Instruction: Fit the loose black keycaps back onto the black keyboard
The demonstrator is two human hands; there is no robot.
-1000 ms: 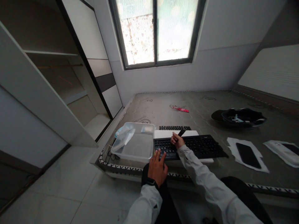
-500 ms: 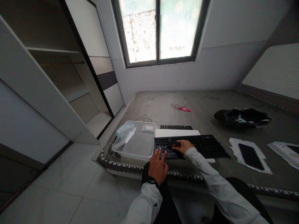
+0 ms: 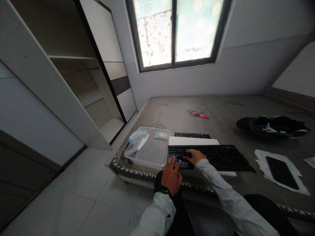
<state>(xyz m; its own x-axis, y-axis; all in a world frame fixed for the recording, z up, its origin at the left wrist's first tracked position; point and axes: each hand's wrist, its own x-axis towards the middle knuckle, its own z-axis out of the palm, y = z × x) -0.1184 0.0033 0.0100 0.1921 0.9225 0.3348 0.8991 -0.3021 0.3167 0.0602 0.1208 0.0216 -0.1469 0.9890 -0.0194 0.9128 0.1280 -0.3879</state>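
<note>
A black keyboard (image 3: 221, 155) lies across a white sheet or box (image 3: 194, 141) on the mattress. My left hand (image 3: 172, 175) rests at the keyboard's near left edge, its fingers spread over the lower keys. Above the left part of the keys, my right hand (image 3: 195, 156) is closed on a small dark object (image 3: 188, 154) whose kind I cannot make out. Just left of the keyboard stands a clear plastic container (image 3: 154, 150) with a clear bag (image 3: 139, 142) at its left side. Part of a second black keyboard (image 3: 192, 135) shows behind the white sheet.
A black cap (image 3: 275, 126) lies on the mattress (image 3: 169, 111) at the right, with a dark phone-shaped slab (image 3: 282, 172) on white paper nearer me. A red item (image 3: 200, 115) lies farther back. An open wardrobe (image 3: 98, 85) stands at the left.
The view has turned slightly left, so everything appears farther right. My hands stay in nearly the same places on the keyboard, the right still gripping the small dark object.
</note>
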